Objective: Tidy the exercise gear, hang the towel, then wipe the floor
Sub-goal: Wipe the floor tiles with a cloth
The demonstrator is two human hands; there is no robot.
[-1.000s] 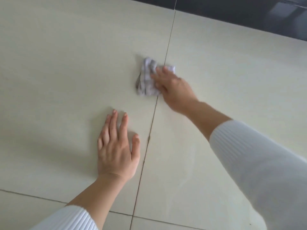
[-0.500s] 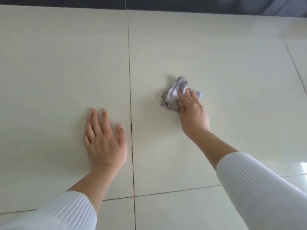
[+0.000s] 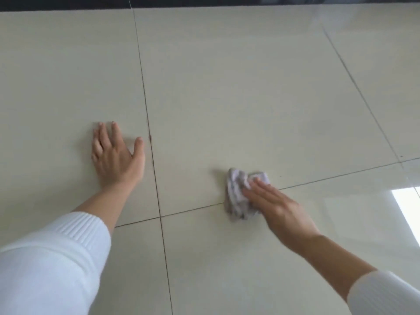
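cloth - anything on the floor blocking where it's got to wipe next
Nothing visible does. The right hand presses flat on the crumpled cloth, and no object shows on the floor around it. The left hand rests flat on the floor beyond the grout line, apart from the cloth.

One left hand (image 3: 116, 156), one right hand (image 3: 280, 209), one cloth (image 3: 236, 196).

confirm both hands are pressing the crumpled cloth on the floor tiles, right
Not quite. Only the right hand presses the crumpled cloth on the floor tiles; the left hand lies flat on a tile apart from it, per the head view.
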